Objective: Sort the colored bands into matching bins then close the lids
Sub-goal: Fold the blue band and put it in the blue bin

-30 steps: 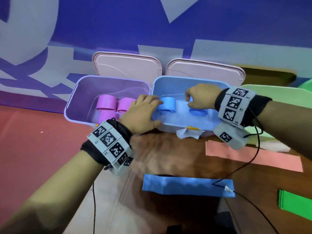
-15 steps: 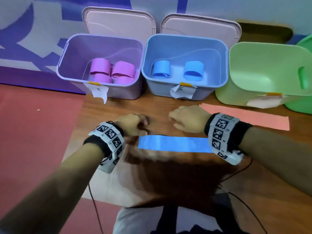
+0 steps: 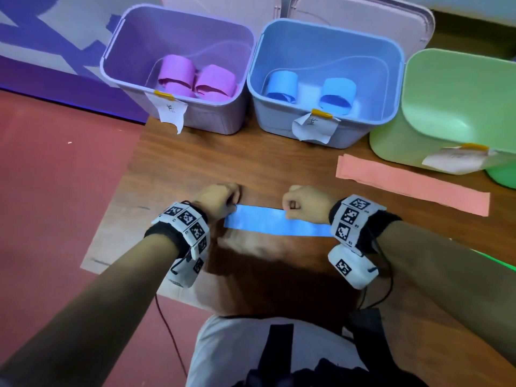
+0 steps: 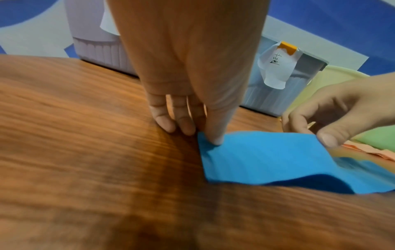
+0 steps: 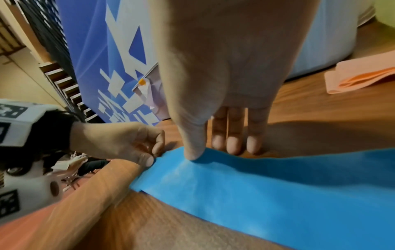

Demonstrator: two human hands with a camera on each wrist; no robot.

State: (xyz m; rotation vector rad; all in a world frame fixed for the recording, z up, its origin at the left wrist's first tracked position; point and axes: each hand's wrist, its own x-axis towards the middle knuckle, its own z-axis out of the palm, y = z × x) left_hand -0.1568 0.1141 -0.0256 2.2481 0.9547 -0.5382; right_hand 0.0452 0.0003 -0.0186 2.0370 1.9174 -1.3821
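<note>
A flat blue band lies across the wooden table near its front edge. My left hand pinches the band's left end, thumb on top. My right hand pinches the band's far edge a little further right, thumb on the band. Behind stand an open purple bin with rolled purple bands, an open blue bin with two blue rolls, and a green bin.
A flat orange band lies on the table in front of the green bin. The bins' pale lids stand open behind them. Paper labels hang from the front rims. The table's left edge borders a red floor.
One second ago both hands were at the blue bin. They came back to the table front, and since half a second ago they have taken hold of the flat blue band.
</note>
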